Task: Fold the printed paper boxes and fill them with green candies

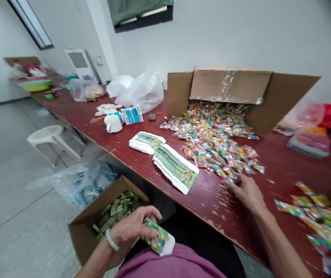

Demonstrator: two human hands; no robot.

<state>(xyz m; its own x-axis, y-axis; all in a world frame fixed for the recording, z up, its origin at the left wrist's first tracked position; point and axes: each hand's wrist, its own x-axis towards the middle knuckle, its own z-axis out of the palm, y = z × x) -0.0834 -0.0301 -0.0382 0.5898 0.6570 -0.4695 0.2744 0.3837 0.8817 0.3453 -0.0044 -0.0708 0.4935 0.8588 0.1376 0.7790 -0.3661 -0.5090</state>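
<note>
My left hand (136, 226) is closed round a small green printed carton (159, 240) with a white end flap, held over my lap. At the near edge of a heap of small clear-wrapped colourful candies (211, 135), my right hand (245, 189) has its fingers closed on a wrapped candy (229, 180), partly hidden by the fingers. Two stacks of flat green cartons (175, 166) lie on the table left of the heap. Below my left hand, a cardboard box (81, 231) on the floor side holds many filled-looking green cartons (119, 208).
A tipped cardboard box (229, 85) spills the candies onto the red table (142, 170). A white mug (113, 124), plastic bags (142, 92) and a blue-white carton (132, 114) stand further left. Larger wrapped sweets (313, 212) lie at right. A white stool (52, 135) is on the floor.
</note>
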